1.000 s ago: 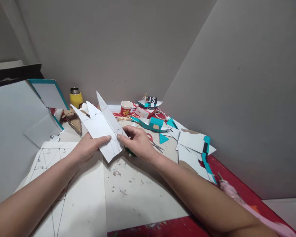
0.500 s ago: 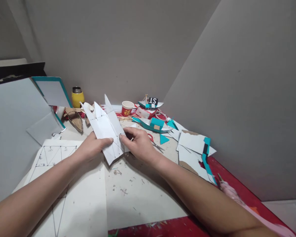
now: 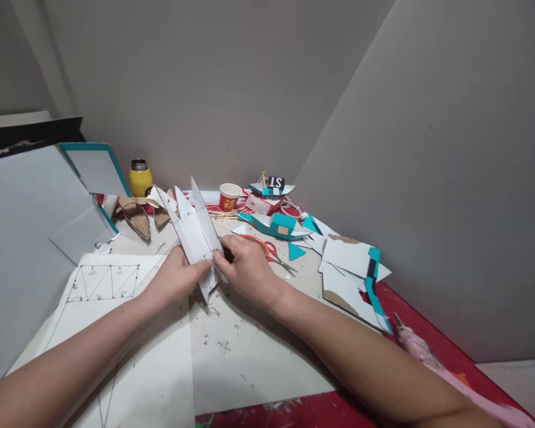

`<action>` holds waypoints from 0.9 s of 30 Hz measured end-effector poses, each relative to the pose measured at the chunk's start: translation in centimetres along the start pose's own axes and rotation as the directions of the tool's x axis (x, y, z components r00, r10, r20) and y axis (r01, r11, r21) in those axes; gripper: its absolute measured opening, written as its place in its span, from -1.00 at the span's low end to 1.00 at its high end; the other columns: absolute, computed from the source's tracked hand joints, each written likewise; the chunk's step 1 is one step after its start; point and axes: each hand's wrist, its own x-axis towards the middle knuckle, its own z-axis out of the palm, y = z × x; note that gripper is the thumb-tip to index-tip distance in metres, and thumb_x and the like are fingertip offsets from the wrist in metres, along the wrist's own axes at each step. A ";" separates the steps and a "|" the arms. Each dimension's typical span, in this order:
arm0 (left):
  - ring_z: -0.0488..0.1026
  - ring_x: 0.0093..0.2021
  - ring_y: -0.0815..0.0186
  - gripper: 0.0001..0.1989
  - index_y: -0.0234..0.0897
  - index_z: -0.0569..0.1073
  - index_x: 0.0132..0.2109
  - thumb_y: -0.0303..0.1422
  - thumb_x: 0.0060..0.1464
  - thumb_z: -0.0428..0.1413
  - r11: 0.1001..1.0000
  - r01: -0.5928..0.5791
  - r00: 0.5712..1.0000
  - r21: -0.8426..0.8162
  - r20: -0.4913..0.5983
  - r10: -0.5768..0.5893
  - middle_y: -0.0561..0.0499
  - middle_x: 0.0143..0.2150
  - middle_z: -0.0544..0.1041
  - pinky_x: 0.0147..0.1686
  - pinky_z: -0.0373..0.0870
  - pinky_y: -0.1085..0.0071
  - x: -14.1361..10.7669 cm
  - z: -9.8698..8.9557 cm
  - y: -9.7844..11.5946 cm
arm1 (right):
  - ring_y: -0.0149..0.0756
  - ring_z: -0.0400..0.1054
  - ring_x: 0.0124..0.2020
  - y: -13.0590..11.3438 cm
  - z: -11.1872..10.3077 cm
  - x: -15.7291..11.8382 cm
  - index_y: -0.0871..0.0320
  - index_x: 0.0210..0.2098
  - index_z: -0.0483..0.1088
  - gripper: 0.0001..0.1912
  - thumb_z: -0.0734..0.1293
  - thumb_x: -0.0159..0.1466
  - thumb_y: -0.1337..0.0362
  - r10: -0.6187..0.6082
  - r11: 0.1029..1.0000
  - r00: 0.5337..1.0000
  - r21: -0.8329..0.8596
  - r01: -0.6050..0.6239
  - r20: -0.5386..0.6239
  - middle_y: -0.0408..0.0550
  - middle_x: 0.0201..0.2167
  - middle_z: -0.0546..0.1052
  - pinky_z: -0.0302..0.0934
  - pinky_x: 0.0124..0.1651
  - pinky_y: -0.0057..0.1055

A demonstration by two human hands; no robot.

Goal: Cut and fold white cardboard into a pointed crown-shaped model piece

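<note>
Holds the folded white card (image 3: 191, 235) between both hands, tilted over the pale tabletop (image 3: 258, 362), around the middle of the view. Points its long sharp tips up and away from the body, and its lower corner down toward the near side; cannot tell whether that corner touches the surface below

Presses the left grip (image 3: 181, 276) onto the lower left part of the card, thumb on the near face, other fingers mostly hidden. Pinches the right edge with the right grip (image 3: 249, 267), thumb in front, forefinger curled just behind, the two thumbs close together near the lower folds

Has open room between the forearms, down to the near edge, with small specks lying there and a red surface (image 3: 330, 410) beyond that edge. Has a sheet with ruled triangles (image 3: 160, 362) under the left forearm

Finds less room beyond the right grip: red-handled scissors (image 3: 271, 249) near it, a partly hidden orange item (image 3: 262, 245) closer in, then a teal triangle (image 3: 296, 251). Meets a crowded far side too, with a yellow bottle (image 3: 141, 180), a red and white cup (image 3: 229, 199), a teal-covered boat (image 3: 283, 224) and, to the right, stacked white pieces (image 3: 345, 255)
</note>
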 end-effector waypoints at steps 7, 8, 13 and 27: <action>0.42 -0.39 0.15 -0.92 -0.24 0.44 -0.46 -0.47 -0.09 0.06 0.992 -0.050 0.998 0.119 -0.022 0.053 0.02 -0.48 0.49 -0.39 0.33 0.30 -1.0 0.8 0.4 | -0.22 0.30 -0.40 -0.8 0.1 -0.6 0.21 -0.36 0.35 -0.90 0.22 0.28 0.40 -0.002 0.985 0.995 -0.171 0.019 0.096 0.03 -0.39 0.47 0.06 -0.35 -0.36; 0.41 -0.39 0.15 -0.92 -0.23 0.42 -0.46 -0.46 -0.08 0.05 0.990 -0.053 0.998 0.132 -0.026 0.057 0.02 -0.49 0.47 -0.39 0.32 0.30 -1.1 1.0 0.5 | -0.20 0.32 -0.39 -0.9 0.2 -0.7 0.22 -0.34 0.36 -0.89 0.21 0.29 0.39 -0.008 0.980 0.994 -0.195 0.030 0.108 0.05 -0.38 0.48 0.07 -0.35 -0.35; 0.41 -0.39 0.15 -0.90 -0.22 0.43 -0.49 -0.47 -0.08 0.06 0.993 -0.040 0.998 0.113 -0.052 0.047 0.03 -0.52 0.45 -0.36 0.33 0.29 -1.6 1.4 0.7 | -0.21 0.32 -0.37 -1.1 0.5 -1.0 0.21 -0.30 0.36 -0.87 0.19 0.30 0.39 -0.041 0.967 0.994 -0.248 0.065 0.102 0.06 -0.34 0.48 0.10 -0.35 -0.37; 0.57 -0.18 0.00 -0.67 -0.44 0.59 -0.17 -0.41 -0.16 0.30 0.856 0.190 0.982 -0.481 0.114 -0.154 -0.22 -0.20 0.66 -0.03 0.42 0.12 0.8 -0.7 -0.1 | -0.41 0.18 -0.56 1.1 -1.4 1.7 0.18 -0.50 0.39 -0.72 0.35 0.09 0.07 0.352 0.578 0.889 0.680 -0.451 0.291 -0.20 -0.58 0.36 0.03 -0.52 -0.47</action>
